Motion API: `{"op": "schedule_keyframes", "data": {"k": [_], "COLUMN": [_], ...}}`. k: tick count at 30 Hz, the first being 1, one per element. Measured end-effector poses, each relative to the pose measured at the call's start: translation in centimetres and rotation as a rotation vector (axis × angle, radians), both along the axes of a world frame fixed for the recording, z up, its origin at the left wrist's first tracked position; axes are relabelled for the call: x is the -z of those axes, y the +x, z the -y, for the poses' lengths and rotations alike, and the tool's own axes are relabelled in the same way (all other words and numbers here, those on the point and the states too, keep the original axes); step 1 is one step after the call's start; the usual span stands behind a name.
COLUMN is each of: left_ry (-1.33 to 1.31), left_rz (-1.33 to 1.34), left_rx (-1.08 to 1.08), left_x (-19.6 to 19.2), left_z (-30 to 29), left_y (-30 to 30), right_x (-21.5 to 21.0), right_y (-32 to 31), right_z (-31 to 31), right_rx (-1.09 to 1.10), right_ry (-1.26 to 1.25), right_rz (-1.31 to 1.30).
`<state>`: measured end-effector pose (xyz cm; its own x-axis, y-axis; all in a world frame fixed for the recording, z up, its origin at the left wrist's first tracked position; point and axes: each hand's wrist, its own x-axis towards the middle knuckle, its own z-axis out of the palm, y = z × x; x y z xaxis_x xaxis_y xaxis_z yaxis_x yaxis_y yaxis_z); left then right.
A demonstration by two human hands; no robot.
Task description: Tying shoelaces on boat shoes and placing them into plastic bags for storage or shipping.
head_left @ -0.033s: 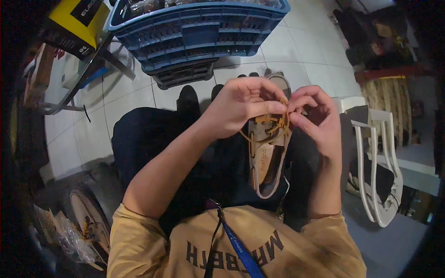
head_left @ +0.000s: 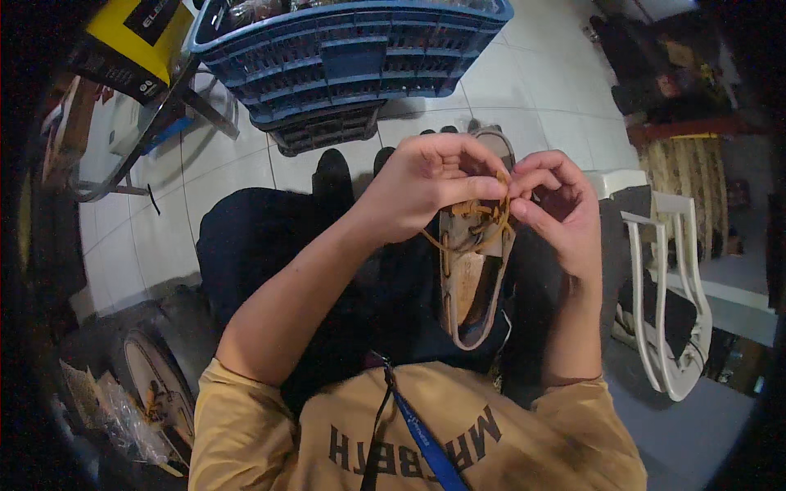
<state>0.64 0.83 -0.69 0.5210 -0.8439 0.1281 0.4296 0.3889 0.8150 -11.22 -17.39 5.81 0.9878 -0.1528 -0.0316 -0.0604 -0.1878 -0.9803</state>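
A tan boat shoe (head_left: 470, 286) rests on my lap with its toe pointing away and its heel toward me. Its thin mustard lace (head_left: 442, 245) runs through the eyelets and curves out to the left. Above the shoe's tongue, my left hand (head_left: 434, 182) is closed, thumb and index finger pinching the lace. Close against it, my right hand (head_left: 561, 196) has its fingertips drawn together on the lace from the other side. Both sets of fingertips almost meet, and they hide the exact crossing of the lace and part of the toe.
Ahead stands a blue plastic crate (head_left: 352, 64) on a black crate (head_left: 327, 129). A yellow and black box (head_left: 135, 41) is at upper left. Another boat shoe (head_left: 151, 376) lies at lower left beside clear plastic wrap (head_left: 131, 430). To the right is a white plastic frame (head_left: 692, 311).
The lace loops by the fingers have shifted slightly, with the left curve now dipping across the shoe's opening. Both hands stay almost in place.
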Motion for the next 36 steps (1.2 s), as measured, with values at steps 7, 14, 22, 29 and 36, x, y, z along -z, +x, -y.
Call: {"op": "schedule_keyframes", "data": {"k": [7,14,22,29,36], "left_ry": [0.089,0.106,0.041,0.103,0.091], "left_rz": [0.052,0.098,0.376,0.501,0.708], "left_rx": [-0.077,-0.099,-0.049,-0.135,-0.195], "left_x": [-0.7,-1.1,-1.0,-2.0,-2.4], "left_z": [-0.5,-0.6,-1.4,-2.0,-1.9], "left_y": [-0.3,-0.2,0.6,0.5,0.6], "right_x": [0.4,1.0,1.4,1.5,2.0], "right_y": [0.0,-0.7,-1.3,-1.5,-1.5], "right_z": [-1.2,-2.3,-2.8,-2.5,-2.5], "right_rx": [0.059,0.135,0.181,0.188,0.186], "right_ry": [0.086,0.056,0.092,0.051,0.037], "right_rz": [0.006,0.058,0.169,0.194,0.240]}}
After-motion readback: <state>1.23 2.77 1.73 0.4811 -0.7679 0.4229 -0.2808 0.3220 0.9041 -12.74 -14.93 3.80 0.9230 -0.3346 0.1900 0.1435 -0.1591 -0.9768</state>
